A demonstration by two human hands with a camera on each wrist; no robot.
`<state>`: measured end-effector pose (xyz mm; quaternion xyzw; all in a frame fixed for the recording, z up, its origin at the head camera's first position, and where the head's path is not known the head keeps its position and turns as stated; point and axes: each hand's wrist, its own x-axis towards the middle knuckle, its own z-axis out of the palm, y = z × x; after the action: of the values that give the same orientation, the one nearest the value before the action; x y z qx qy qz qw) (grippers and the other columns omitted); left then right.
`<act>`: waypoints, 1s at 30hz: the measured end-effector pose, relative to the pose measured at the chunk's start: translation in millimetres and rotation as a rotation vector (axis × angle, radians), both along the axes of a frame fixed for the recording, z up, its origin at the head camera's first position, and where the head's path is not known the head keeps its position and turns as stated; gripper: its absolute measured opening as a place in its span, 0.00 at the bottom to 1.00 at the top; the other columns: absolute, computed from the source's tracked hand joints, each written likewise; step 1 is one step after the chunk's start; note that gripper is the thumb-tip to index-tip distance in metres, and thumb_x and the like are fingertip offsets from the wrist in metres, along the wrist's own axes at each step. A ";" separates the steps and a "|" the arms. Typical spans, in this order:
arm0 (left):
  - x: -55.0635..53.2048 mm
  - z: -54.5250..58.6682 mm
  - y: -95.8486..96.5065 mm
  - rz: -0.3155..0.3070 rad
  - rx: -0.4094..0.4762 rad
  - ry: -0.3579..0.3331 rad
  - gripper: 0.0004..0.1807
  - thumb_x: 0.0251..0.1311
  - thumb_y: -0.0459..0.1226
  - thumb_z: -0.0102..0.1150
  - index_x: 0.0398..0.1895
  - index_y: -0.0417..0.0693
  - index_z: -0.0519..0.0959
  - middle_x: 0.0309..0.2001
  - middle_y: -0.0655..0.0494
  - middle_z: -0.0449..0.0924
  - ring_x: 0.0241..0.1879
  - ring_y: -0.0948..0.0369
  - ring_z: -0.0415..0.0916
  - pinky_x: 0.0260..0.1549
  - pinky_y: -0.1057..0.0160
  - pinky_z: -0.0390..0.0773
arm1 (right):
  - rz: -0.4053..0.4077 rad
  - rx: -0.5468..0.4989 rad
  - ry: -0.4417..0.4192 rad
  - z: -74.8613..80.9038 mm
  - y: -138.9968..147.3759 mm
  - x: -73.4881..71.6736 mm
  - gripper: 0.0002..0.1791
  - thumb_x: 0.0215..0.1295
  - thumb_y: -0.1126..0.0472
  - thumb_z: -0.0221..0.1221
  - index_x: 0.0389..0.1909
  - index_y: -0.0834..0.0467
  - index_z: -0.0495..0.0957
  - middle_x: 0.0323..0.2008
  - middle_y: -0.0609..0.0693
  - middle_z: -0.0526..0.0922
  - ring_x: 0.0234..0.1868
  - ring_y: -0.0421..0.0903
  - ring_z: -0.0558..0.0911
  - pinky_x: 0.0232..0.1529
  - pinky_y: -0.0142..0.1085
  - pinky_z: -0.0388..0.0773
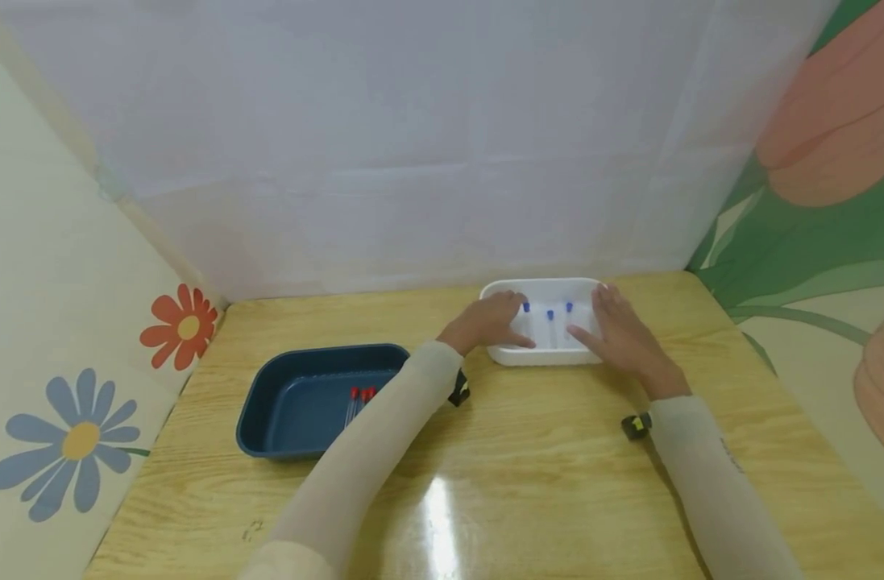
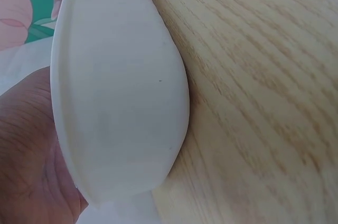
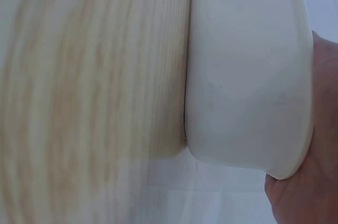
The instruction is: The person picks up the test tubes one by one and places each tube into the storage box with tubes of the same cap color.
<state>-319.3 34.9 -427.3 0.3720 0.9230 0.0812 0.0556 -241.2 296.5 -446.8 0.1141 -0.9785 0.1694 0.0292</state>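
A white tray [image 1: 543, 357] stands on the table near the back wall. In it lie three clear tubes with blue caps [image 1: 550, 315], side by side. My left hand [image 1: 491, 321] reaches over the tray's left end, thumb and fingers spread apart. At the opposite end is my right hand [image 1: 625, 338], its fingers straight and its thumb stretched over the inside. Both wrist views show the tray's outer wall [image 2: 121, 86] close up, with each hand against or just over the rim. Whether the fingers press on the rim is hard to tell. No tube is between the fingers.
A dark blue tray [image 1: 289, 453] sits to the left, holding several clear tubes with red caps [image 1: 364, 395]; my left forearm partly covers it. The wooden table [image 1: 529, 467] meets a white sheet [image 1: 412, 201] at the back and flower-patterned panels on both sides.
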 end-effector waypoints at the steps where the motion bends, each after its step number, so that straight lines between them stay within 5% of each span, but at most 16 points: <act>1: -0.4 -0.6 0.5 0.000 -0.002 0.003 0.51 0.59 0.65 0.64 0.76 0.44 0.62 0.73 0.46 0.67 0.71 0.52 0.65 0.70 0.54 0.66 | -0.001 -0.002 -0.003 0.4 -0.2 0.2 0.55 0.74 0.28 0.37 0.79 0.67 0.33 0.80 0.59 0.28 0.80 0.60 0.31 0.78 0.53 0.32; 16: -2.8 -0.8 7.9 -0.027 -0.108 0.082 0.44 0.57 0.66 0.65 0.65 0.43 0.72 0.57 0.48 0.78 0.56 0.53 0.75 0.59 0.56 0.75 | 0.018 -0.007 -0.005 4.4 -0.4 2.2 0.53 0.76 0.31 0.38 0.78 0.69 0.33 0.79 0.60 0.27 0.80 0.60 0.29 0.77 0.53 0.31; 24: -5.0 -5.7 11.1 -0.001 -0.182 0.069 0.45 0.59 0.66 0.62 0.69 0.44 0.70 0.61 0.47 0.76 0.61 0.52 0.73 0.65 0.55 0.71 | 0.024 -0.006 -0.003 4.7 -1.1 2.2 0.53 0.76 0.30 0.38 0.78 0.69 0.32 0.79 0.60 0.27 0.80 0.59 0.29 0.78 0.53 0.30; 30: -6.4 -7.3 11.5 -0.006 -0.202 0.094 0.41 0.59 0.66 0.62 0.63 0.46 0.73 0.54 0.49 0.78 0.53 0.54 0.75 0.57 0.56 0.75 | 0.024 -0.002 -0.002 4.9 -1.9 1.9 0.53 0.76 0.30 0.38 0.78 0.70 0.33 0.79 0.60 0.27 0.80 0.59 0.29 0.77 0.53 0.31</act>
<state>-325.7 46.5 -434.6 0.3707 0.9269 -0.0301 0.0495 -239.3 294.6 -441.9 0.1255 -0.9769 0.1708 0.0261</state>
